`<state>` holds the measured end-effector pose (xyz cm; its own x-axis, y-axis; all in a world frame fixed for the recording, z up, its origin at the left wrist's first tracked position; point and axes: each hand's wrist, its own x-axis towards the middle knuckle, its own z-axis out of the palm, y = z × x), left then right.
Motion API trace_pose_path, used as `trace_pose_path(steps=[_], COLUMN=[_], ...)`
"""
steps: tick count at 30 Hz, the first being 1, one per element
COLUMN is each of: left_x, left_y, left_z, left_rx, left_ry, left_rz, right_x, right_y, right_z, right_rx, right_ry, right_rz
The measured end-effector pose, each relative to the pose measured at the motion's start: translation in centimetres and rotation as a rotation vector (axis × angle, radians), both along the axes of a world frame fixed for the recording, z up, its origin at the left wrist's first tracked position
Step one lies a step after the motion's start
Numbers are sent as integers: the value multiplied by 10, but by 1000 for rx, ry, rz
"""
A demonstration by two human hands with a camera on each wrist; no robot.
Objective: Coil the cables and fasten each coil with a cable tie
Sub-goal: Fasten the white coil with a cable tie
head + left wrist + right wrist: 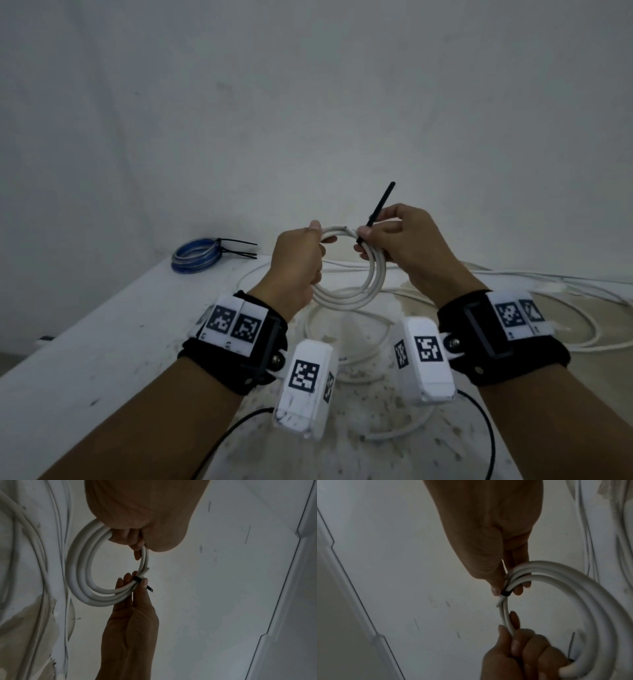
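Wrist cameras aside, the white coil (346, 274) is held above the table (102, 342), gripped by the left hand (296, 270); the tie (375, 214) is pinched against it by the right hand (404, 246). If the pinch slackens before cinching, the loops may spring apart.

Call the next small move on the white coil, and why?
Probably pull the black cable tie tail to cinch it. The tie already wraps the white coil, its tail sticking up free, the right hand pinching at the wrap. The left hand grips the coil's opposite side, keeping the loops together. Whether it is fully tight, I cannot tell.
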<state>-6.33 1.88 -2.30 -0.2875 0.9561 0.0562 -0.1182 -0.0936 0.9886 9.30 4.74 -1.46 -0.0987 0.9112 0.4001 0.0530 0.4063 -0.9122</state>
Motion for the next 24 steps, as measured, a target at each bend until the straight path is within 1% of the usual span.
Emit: trace_pose_path(steps=[2, 3, 4, 5, 7, 8, 10, 11, 14, 16, 18, 21, 22, 24], left_x=[-11, -17, -24, -31, -46, -54, -69, -76, -96, -110, -128, -159, -168, -182], left_y=[-4, -6, -8, -9, -13, -14, -14, -14, -9, -1, 12, 34, 40, 50], left_z=[-2, -2, -3, -3, 0, 2, 6, 7, 9, 9, 4, -15, -24, -43], left_rx=[-15, -23, -31, -38, -47, -47, -49, -53, -75, -97, -121, -197, -255, -398], left_ry=[-19, -30, -36, -37, -28, -19, 8, 23, 69, 91, 151, 375, 442, 544], left_rz=[12, 11, 8, 3, -11, -18, -28, -31, -49, -40, 39, 180, 195, 139], right_x=[-12, -18, -23, -28, -35, -39, -48, -54, -72, -86, -100, -125, -134, -153], right_y=[-3, -4, -5, -5, -6, -6, -5, -3, 5, 14, 27, 51, 60, 79], right_z=[0, -1, 0, 1, 5, 7, 12, 14, 18, 19, 17, 4, -1, -12], right_rx=[78, 91, 66, -2, -205, -303, -441, -475, -482, -477, -499, -548, -566, -593], right_ry=[-131, -167, -161, -112, 6, 35, 32, -7, -134, -146, -103, -20, 20, 109], right_rz=[-60, -71, -44, 21, 210, 296, 404, 415, 395, 376, 337, 265, 246, 227])
